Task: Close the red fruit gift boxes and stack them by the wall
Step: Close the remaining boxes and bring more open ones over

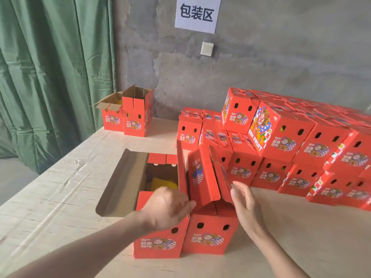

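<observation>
Two red fruit gift boxes stand side by side at the table's near middle. The right box (208, 235) has its top flaps (202, 173) raised and leaning together. My left hand (166, 209) presses on the left flap's lower edge with straight fingers. My right hand (244, 199) is flat against the right flap, fingers straight. The left box (156, 243) stands open, its brown flap (120, 183) folded out to the left and yellow netting (162, 182) showing inside. A big stack of closed red boxes (301, 149) lines the grey wall on the right.
Two more open red boxes (128, 115) stand at the table's far left by the green curtain (50, 77). The pale table (60, 197) stretches left and toward me. A paper sign (197, 14) and a light switch (207, 49) are on the wall.
</observation>
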Demonstrator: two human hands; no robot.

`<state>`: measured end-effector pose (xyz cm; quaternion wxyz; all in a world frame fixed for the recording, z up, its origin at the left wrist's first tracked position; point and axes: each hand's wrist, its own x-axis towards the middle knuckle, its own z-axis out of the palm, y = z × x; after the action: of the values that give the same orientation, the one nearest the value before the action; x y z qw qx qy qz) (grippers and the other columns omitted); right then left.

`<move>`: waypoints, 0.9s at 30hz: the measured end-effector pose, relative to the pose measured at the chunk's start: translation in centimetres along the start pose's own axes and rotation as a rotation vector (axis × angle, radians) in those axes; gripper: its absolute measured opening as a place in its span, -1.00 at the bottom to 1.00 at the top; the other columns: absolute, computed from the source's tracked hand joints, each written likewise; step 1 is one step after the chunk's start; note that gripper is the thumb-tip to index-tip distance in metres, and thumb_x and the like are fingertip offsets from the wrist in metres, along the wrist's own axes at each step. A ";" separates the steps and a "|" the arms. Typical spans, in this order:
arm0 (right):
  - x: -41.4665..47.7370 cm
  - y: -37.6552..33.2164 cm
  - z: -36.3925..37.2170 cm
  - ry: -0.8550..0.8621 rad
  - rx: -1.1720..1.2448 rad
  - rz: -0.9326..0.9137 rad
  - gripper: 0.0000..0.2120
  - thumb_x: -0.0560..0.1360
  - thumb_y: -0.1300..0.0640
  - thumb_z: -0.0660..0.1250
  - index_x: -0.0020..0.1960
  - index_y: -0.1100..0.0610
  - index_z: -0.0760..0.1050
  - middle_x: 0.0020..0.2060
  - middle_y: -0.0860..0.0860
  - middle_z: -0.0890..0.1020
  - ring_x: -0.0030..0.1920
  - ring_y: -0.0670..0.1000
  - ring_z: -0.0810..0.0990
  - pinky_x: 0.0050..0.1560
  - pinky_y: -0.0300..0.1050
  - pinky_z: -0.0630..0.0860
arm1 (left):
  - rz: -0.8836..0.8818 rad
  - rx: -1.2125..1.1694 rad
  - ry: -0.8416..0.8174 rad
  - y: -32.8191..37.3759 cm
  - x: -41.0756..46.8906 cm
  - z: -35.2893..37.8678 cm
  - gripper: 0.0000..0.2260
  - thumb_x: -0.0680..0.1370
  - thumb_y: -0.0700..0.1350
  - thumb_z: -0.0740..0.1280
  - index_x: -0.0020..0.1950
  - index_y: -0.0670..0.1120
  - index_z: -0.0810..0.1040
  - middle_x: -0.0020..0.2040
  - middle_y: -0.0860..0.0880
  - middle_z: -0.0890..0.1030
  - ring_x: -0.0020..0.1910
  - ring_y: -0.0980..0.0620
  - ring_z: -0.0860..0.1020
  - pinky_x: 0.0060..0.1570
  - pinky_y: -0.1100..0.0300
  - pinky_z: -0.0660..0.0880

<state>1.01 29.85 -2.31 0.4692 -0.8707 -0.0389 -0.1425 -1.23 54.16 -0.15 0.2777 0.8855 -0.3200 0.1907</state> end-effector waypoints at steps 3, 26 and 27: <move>3.1 -1.0 0.8 -0.176 0.035 0.159 -0.59 0.62 -0.11 0.06 0.39 0.02 0.37 0.27 -0.13 0.45 0.32 -0.11 0.37 0.26 -0.21 0.27 | -0.167 -0.184 0.444 -3.7 0.4 -2.5 -0.73 0.57 -0.06 0.23 -0.27 -0.14 0.55 -0.37 0.10 0.50 -0.39 0.18 0.44 -0.34 0.30 0.37; 6.7 3.5 1.9 -0.317 0.287 0.565 -0.70 0.43 -0.23 0.37 0.12 -0.17 0.51 -0.07 -0.17 0.66 -0.08 -0.15 0.64 -0.26 -0.30 0.53 | -0.900 -0.937 0.135 -10.4 0.6 4.0 -0.23 0.37 0.08 0.46 0.49 0.23 0.15 0.12 0.12 0.55 -0.11 0.08 0.66 -0.28 0.24 0.58; 6.6 3.6 1.5 -0.314 0.296 0.570 -0.72 0.43 -0.23 0.37 0.10 -0.18 0.51 -0.07 -0.18 0.66 -0.08 -0.15 0.64 -0.27 -0.29 0.53 | -0.896 -0.929 0.126 -10.3 0.8 4.2 -0.23 0.38 0.08 0.45 0.49 0.22 0.13 0.14 0.11 0.53 -0.08 0.06 0.65 -0.27 0.23 0.58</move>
<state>8.34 28.63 -4.16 0.5993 -0.7805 0.1137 0.1369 6.91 57.83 -6.79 0.7026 0.7082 0.0482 -0.0504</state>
